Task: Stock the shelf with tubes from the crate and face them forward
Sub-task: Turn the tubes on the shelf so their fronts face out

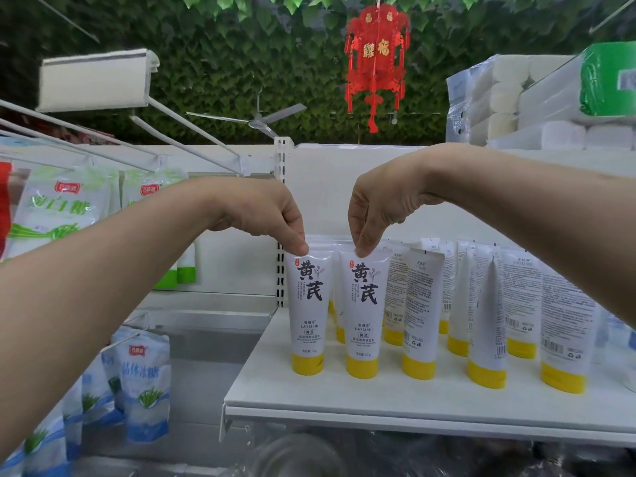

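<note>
Facing step in hand, by the look of it, not fetching. Pinching the crimped top of the leftmost front tube (309, 304) with the fingers (296, 241) of the left hand (272, 215), thumb and forefinger closed narrow on the seal. Doing the same with the right hand (375, 208), fingers (365, 243) nipped on the top of the second tube (364, 311) just beside it. Both upright on yellow caps at the front left of the white shelf (344, 397), brand lettering turned forward, close together but seemingly apart.

Next, probably: letting go of these two, then shifting rightward to the third front tube (420, 315) and the rest of the row (488, 321) — all showing small print and barcodes, so needing a half turn on the cap. Calls for a light pinch at the seal and a twist without tipping. Narrow caps, tall bodies, easy to topple into neighbours packed behind.

No crate to be seen; only something clear and blurred (296, 456) below the shelf edge, impossible to identify.

Around: shelf upright (280, 218) just left of the first tube, limiting room on that side. Bagged sugar (144, 383) in the lower bay to the left, more bags (58, 208) hanging above. Packs of paper rolls (499, 98) on top at the right — a red lantern (377, 63) overhead. Nothing between hands and the row.
</note>
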